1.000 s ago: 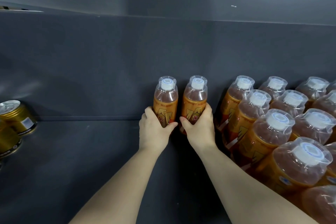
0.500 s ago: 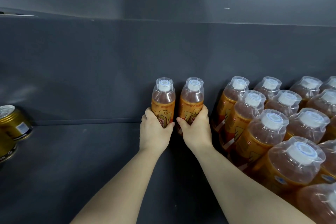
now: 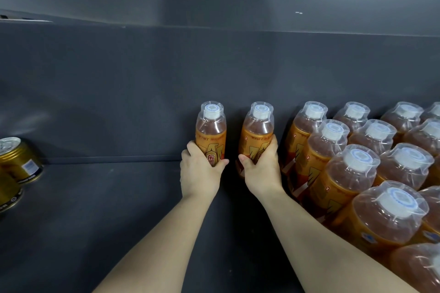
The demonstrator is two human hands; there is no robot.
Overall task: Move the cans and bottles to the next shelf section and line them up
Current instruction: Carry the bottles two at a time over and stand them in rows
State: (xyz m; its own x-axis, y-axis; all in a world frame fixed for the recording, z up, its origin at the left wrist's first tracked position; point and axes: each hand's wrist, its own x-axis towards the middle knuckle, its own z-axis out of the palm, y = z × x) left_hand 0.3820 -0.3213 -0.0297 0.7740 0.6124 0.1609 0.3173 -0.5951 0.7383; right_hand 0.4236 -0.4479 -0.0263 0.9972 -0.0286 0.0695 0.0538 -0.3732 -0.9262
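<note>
Orange-labelled bottles: we grip two, left hand [image 3: 199,175] round the left bottle [image 3: 211,137], right hand [image 3: 262,173] round the right bottle [image 3: 257,137], upright by the shelf's back wall [image 3: 119,102]. At least eleven packed bottles [image 3: 352,173] stand rightward, some cropped; two gold cans [image 3: 20,162] sit cut off far left.

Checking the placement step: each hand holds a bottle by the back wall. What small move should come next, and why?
Probably slide the right bottle in the right hand against the lined-up bottles, the left bottle in the left hand following. Both are upright at the back, with gaps between them and the rows.
</note>
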